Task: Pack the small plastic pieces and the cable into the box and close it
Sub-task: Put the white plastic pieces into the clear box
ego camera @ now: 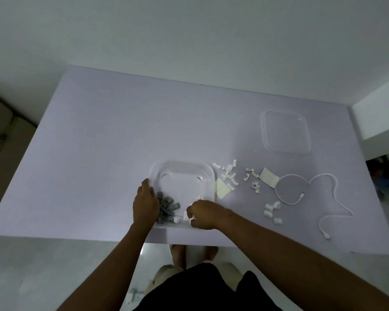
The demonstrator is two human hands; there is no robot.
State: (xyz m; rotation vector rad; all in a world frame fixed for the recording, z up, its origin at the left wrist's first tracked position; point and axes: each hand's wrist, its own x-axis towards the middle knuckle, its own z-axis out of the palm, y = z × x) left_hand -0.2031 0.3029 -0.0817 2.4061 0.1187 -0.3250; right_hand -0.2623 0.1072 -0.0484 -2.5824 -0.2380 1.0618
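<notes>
Left hand (145, 202) grips the left wall of the clear box (208, 176), fingers curled beside grey pieces (166, 206) inside. Right hand (203, 213) pinches a small white piece (192, 218) over the box's near edge. Loose white pieces (228, 176), cable (310, 187) and lid (284, 132) lie on the table (99, 131) to the right.

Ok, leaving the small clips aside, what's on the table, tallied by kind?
Clear box: 1
Clear lid: 1
White cable: 1
Flat square pads: 2
Total: 5
</notes>
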